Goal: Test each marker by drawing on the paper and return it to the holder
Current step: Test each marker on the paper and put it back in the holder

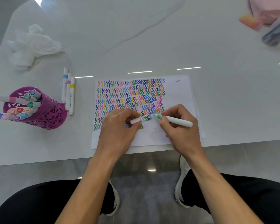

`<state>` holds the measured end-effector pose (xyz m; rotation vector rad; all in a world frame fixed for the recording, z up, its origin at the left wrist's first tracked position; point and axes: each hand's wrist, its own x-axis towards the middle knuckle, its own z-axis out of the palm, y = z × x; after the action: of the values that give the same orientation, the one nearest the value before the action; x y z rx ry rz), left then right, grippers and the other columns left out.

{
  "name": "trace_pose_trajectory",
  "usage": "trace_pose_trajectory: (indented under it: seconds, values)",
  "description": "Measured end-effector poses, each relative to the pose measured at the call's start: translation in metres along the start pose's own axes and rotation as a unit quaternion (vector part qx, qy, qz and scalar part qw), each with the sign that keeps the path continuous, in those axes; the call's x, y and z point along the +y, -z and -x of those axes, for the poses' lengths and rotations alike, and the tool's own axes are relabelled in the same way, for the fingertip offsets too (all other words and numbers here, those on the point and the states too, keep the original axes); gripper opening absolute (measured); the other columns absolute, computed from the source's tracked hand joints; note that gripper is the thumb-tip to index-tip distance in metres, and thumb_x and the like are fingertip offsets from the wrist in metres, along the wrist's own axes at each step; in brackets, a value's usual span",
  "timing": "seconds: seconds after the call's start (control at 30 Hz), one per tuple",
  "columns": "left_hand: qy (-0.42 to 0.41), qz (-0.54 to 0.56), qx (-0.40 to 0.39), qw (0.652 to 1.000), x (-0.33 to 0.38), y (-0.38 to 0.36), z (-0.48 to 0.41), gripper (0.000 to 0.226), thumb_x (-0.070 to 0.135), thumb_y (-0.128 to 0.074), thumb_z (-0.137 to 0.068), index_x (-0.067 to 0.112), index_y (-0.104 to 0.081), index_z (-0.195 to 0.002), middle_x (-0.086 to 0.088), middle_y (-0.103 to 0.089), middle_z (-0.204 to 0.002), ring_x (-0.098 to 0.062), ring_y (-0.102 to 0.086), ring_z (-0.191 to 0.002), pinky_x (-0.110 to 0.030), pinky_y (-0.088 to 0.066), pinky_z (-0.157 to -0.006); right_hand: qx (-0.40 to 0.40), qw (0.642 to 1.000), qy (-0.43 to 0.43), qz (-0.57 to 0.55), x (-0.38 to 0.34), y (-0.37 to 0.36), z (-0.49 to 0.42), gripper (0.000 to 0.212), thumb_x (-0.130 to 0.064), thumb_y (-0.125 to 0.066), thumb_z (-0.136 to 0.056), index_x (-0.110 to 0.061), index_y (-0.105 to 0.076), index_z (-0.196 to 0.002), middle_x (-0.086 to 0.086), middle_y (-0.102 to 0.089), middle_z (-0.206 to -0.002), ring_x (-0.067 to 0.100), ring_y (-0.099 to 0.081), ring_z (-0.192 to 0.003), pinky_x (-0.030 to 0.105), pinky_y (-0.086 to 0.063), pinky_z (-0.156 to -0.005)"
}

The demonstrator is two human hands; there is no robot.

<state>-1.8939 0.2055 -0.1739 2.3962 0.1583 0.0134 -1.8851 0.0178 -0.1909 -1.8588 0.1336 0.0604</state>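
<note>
Head view caught testing apparently far along: right hand point(181, 126) gripped a green marker point(176, 120) at the squiggle-crowded paper point(181, 94), left hand point(118, 126) pinched its cap point(135, 121), 3 markers point(69, 94) lay beside the holder point(52, 115).

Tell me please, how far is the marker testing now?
Done: rows of coloured squiggles cover most of the paper, and many markers stand in the purple holder. In hand: the right hand holds a green marker at the paper; the left hand holds a white cap. Left: capping and returning it; three markers lie beside the holder, tested or not I cannot tell.
</note>
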Motion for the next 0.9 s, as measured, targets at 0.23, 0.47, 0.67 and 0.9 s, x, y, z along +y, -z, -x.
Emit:
trace_pose_trajectory:
  seconds: [0.23,0.47,0.67,0.9]
  values:
    - [0.008,0.006,-0.007,1.0,-0.0018,-0.0002,-0.002,0.014,0.025,-0.085,-0.079,0.026,-0.079,-0.091,0.019,-0.065,-0.083,-0.005,-0.059,-0.081,-0.019,-0.046,-0.078,0.003,1.0,0.005,0.016,0.0025,-0.0012,-0.0009,0.011,-0.013,-0.077,-0.09,-0.014,-0.066,-0.086,-0.015,-0.068,-0.076,0.003,-0.057,-0.061,0.012,-0.042,-0.055]
    - [0.031,0.018,-0.012,0.999,-0.0034,0.0001,-0.0027,0.014,0.026,-0.085,-0.079,0.027,-0.078,-0.091,0.019,-0.064,-0.083,-0.001,-0.057,-0.079,-0.009,-0.04,-0.072,-0.01,1.0,-0.007,0.007,0.0026,-0.0014,-0.0035,0.012,-0.013,-0.079,-0.089,-0.012,-0.068,-0.083,-0.019,-0.067,-0.069,0.0,-0.056,-0.059,0.011,-0.04,-0.054]
    - [0.049,0.021,-0.017,0.998,-0.0027,-0.0001,-0.0029,0.014,0.026,-0.085,-0.08,0.027,-0.078,-0.092,0.018,-0.064,-0.084,0.0,-0.057,-0.079,-0.008,-0.039,-0.07,-0.004,1.0,-0.007,0.01,0.0016,-0.0029,-0.0038,0.013,-0.012,-0.08,-0.087,-0.011,-0.069,-0.08,-0.015,-0.069,-0.073,0.002,-0.06,-0.062,0.011,-0.042,-0.054]
    - [0.057,0.022,-0.021,0.998,-0.0022,-0.0001,-0.0027,0.016,0.027,-0.084,-0.08,0.028,-0.078,-0.095,0.019,-0.063,-0.085,0.002,-0.056,-0.077,-0.003,-0.039,-0.067,-0.001,1.0,-0.015,0.02,0.0,-0.0008,-0.002,0.017,-0.007,-0.08,-0.084,-0.012,-0.067,-0.075,-0.01,-0.069,-0.074,0.002,-0.061,-0.063,0.013,-0.043,-0.054]
